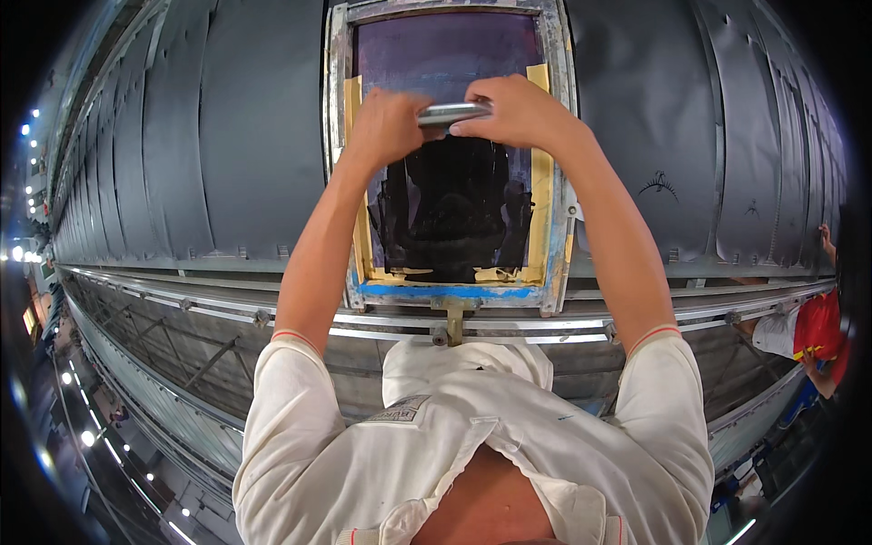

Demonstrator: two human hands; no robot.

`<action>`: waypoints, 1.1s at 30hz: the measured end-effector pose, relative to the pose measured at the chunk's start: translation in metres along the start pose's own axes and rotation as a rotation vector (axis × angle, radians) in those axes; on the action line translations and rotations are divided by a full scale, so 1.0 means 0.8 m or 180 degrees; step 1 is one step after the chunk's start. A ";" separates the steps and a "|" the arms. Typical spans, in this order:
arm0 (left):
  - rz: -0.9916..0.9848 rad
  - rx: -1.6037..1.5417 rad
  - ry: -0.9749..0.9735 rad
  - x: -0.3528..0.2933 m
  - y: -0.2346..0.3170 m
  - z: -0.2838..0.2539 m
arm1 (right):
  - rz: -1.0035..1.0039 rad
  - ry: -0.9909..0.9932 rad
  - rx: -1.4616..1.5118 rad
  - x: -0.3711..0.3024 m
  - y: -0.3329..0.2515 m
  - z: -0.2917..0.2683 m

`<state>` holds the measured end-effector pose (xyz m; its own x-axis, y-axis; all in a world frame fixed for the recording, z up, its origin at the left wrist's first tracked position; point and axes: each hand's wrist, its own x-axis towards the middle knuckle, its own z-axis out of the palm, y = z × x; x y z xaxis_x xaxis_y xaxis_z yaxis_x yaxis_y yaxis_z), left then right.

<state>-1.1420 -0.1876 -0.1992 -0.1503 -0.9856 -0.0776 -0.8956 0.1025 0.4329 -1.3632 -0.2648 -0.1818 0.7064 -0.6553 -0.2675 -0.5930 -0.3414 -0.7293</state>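
Both my hands grip a silver metal-handled squeegee (454,114) across the upper part of a printing screen (560,68). My left hand (391,123) is closed round its left end, slightly blurred. At the other end, my right hand (518,111) has its fingers wrapped over the handle. The squeegee's lower edge is hidden from me. Black ink (445,213) covers the mesh on the near side of the squeegee, with ragged streaks at its sides. Purple mesh (445,45) shows beyond my hands. Yellowish tape (542,195) lines the inside of the metal frame.
Dark sheets (263,127) lie in a long row to both sides of the screen; one on the right (636,100) bears a small printed mark. A metal rail (509,331) runs along the near edge. Another person in red and white (808,327) stands at the far right.
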 end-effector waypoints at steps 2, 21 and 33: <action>0.0004 0.0051 0.0035 0.007 -0.002 0.004 | 0.0141 -0.0321 -0.0685 0.025 -0.003 0.016; 0.0365 0.0125 0.0278 -0.030 -0.006 0.025 | -0.0186 0.0077 -0.0902 0.004 0.008 0.058; 0.0360 -0.0079 0.0498 -0.027 -0.012 0.038 | -0.0128 0.0112 -0.0865 0.012 0.009 0.064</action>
<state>-1.1427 -0.1633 -0.2286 -0.1807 -0.9771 0.1124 -0.8657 0.2123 0.4532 -1.3407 -0.2391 -0.2217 0.7203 -0.6591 -0.2163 -0.6502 -0.5327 -0.5418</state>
